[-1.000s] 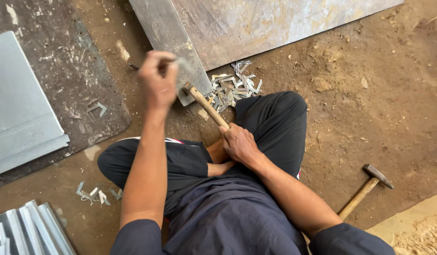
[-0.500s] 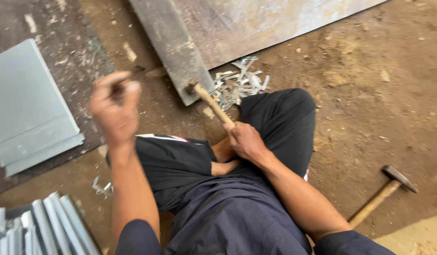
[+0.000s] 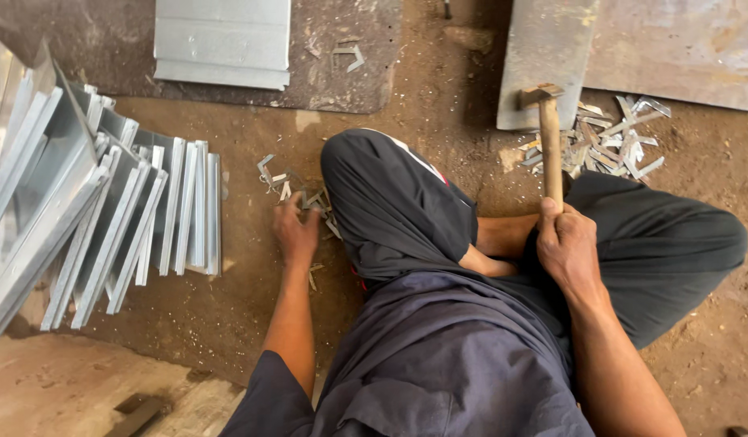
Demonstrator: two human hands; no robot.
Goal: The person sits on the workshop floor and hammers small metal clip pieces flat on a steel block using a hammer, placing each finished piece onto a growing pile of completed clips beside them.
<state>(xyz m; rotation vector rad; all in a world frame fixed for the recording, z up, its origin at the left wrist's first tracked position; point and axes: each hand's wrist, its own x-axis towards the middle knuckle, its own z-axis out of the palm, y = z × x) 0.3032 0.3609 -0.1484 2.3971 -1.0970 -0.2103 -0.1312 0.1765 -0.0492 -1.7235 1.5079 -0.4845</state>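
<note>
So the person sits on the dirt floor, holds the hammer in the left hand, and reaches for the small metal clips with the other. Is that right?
Not quite: the head view shows the hammer held by its wooden handle in the right hand. The left hand reaches for the small metal clips on the dirt floor; the rest stands.

Pale wooden hammer [image 3: 549, 137] handle, silvery-grey metal channels [image 3: 123, 218], dark trousers [image 3: 406, 210], brown dirt floor [image 3: 252, 324]

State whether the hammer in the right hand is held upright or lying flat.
Upright: the right hand grips the hammer low on its wooden handle, head pointing up away from the body.
</note>
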